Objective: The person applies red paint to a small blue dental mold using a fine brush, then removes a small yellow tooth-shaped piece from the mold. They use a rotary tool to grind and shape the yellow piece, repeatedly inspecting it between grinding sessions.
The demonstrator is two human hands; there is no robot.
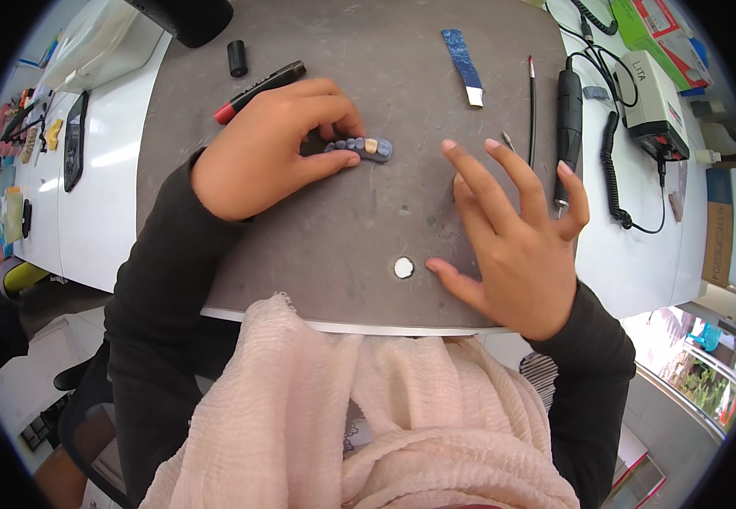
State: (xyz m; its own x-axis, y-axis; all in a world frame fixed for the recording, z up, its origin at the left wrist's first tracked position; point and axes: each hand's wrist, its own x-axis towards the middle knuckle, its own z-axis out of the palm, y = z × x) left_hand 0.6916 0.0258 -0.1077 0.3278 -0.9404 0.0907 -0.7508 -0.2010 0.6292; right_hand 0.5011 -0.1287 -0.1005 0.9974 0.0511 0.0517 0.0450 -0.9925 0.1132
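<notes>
A grey-blue dental model [384, 152], a row of teeth with one ivory-coloured tooth [371, 146], rests on the brown mat. My left hand [270, 144] is closed on its left end, thumb on the near side and fingers on the far side; that end is partly hidden. To the right, my right hand [516, 242] is held over the mat with its fingers spread and nothing in them. Close to its thumb tip is a small round white spot [404, 268]. Past my left hand lies a black and red marker [270, 87], with a black cap [236, 58] farther off.
Beyond my right hand lie a blue abrasive-looking strip [461, 59], a thin dark brush-like rod [532, 114] and a black rotary handpiece [568, 110]. A coiled cord and pale control box [652, 97] stand at right. A phone [76, 142] lies at left.
</notes>
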